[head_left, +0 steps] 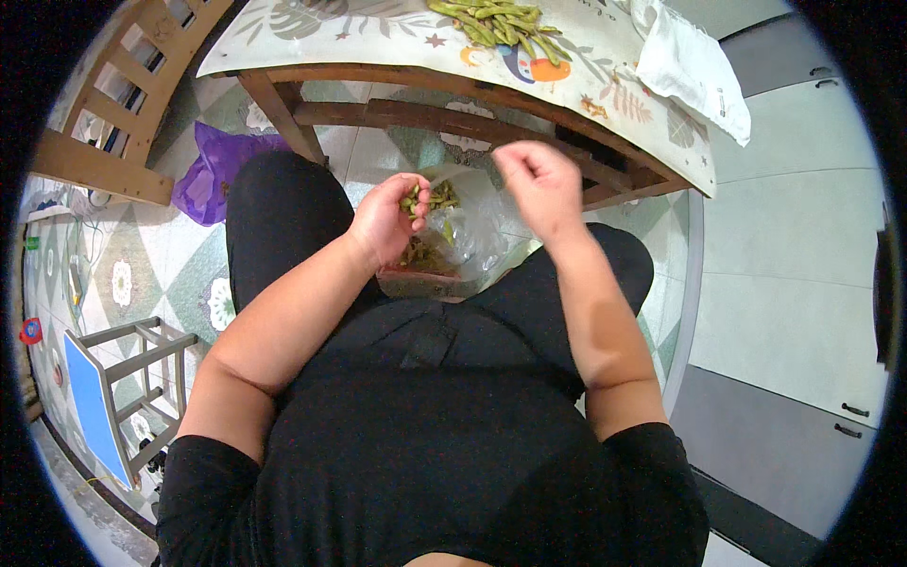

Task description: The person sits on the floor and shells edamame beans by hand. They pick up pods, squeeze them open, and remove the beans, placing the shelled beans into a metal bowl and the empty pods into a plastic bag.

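My left hand (389, 215) is closed around a few green soybean pods (411, 200), which show between thumb and fingers. It hovers over a clear plastic bag (480, 227) between my knees. Inside the bag's mouth lie more pods or husks (444, 196), with brownish-green pieces (422, 257) lower down. To the right, near the table edge, my right hand (546, 184) is raised apart from the left, its fingers curled in and slightly blurred. Whatever may be between those fingertips is hidden. A pile of green soybean pods (501, 21) rests on the table.
The wooden table (397, 77) ahead has a patterned cloth (378, 38) and a white cloth (690, 66) at its right. A purple bag (213, 170) sits on the floor left of my knee, near a wooden rail (104, 168). A blue-topped stool (99, 406) lies farther back; cabinets (784, 255) line the right.
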{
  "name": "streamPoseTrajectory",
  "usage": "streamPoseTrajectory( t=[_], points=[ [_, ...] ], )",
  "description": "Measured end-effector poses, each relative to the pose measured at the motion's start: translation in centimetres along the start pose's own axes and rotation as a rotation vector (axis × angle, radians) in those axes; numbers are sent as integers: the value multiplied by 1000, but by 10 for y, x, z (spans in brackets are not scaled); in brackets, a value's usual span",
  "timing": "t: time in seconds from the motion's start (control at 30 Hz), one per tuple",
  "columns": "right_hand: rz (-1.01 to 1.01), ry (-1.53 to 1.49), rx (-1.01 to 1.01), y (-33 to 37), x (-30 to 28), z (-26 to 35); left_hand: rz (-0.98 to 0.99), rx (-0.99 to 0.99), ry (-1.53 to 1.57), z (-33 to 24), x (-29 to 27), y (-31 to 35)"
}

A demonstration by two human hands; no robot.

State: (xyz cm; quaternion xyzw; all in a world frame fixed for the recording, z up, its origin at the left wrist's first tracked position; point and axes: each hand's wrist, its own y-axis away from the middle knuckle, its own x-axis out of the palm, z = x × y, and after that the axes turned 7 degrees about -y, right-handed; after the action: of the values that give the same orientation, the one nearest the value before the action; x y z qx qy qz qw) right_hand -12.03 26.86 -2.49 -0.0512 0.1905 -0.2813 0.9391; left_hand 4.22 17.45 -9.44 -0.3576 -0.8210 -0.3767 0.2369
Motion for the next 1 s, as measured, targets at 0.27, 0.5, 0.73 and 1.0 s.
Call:
streamPoseTrajectory(
  t=[0.27,0.5,0.73,1.0],
  points=[
    [-259,729,-222,-100,-41,24,39,-22,-41,-3,2,1],
    [-165,1026,38,-121,-42,23,63,20,-153,0,-4,-1],
    [-122,31,101,-60,-30,37,69,47,-249,0,-2,3],
    [451,-570,674,20,20,-9,276,55,-77,-8,3,5]
  ],
)
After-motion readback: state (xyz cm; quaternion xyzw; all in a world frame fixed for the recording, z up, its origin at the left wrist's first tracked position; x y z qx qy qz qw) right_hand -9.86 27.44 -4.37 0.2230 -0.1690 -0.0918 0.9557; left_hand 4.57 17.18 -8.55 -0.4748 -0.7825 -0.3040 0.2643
